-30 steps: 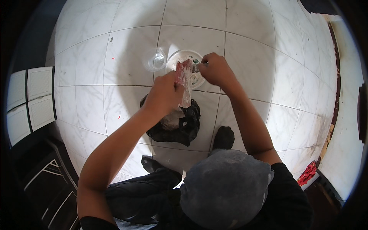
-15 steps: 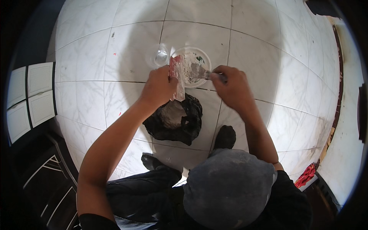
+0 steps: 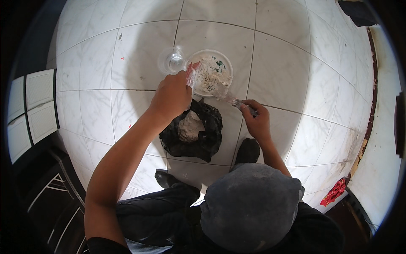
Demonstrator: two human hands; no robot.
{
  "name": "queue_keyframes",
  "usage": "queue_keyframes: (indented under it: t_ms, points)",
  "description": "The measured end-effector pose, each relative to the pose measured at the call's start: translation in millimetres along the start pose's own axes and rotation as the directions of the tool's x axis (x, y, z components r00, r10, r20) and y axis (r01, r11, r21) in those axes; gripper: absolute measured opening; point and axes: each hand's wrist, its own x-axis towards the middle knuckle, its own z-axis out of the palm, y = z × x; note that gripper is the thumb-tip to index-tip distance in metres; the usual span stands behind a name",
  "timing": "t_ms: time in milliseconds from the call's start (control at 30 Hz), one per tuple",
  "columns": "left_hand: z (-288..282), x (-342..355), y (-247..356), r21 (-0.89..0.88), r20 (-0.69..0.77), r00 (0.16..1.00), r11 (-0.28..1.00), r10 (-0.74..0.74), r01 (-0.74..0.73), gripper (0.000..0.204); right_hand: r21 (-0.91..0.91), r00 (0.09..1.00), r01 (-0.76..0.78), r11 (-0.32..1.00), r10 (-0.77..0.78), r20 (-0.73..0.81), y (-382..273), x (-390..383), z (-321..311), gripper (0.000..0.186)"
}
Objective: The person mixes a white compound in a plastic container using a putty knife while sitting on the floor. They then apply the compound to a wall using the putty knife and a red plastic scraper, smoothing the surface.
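Observation:
My left hand point(image 3: 171, 96) grips a wide flat spreader point(image 3: 193, 74), red along the top and smeared with whitish material, seen almost edge-on. It is held over the left side of a round white dish point(image 3: 231, 70). Lumpy whitish paste and powder point(image 3: 210, 73) lie in that dish, with dark green spots showing. In my right hand point(image 3: 258, 119) is a putty knife point(image 3: 230, 98), its coated blade at the dish's lower right rim. A black plastic bag point(image 3: 212, 146) stands open nearer me, with pale powder point(image 3: 190, 126) inside, partly behind my left hand.
A clear cup point(image 3: 173, 61) stands just left of the dish on the white tiled floor point(image 3: 144, 46). My feet in dark socks point(image 3: 247, 150) are near the bag. White-fronted drawers point(image 3: 41, 89) are at the left; a red cloth point(image 3: 334, 191) lies by the right wall.
The putty knife has moved from the middle of the dish to its lower right rim, my right hand drawing down toward me. The spreader has turned more edge-on and shifted slightly left.

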Motion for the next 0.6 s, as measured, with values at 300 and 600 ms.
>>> queue_keyframes:
  t_ms: [300,600]
  points:
    - [-5,11,-5,-0.061,0.062,0.998,0.998,0.004,0.0,0.01,0.328,0.996,-0.094,0.94,0.088,0.033,10,-5,65,0.026]
    - [-1,6,-13,-0.079,0.014,1.0,0.997,0.023,-0.022,0.014,0.045,0.994,0.108,0.993,-0.108,-0.003,-24,6,59,0.024]
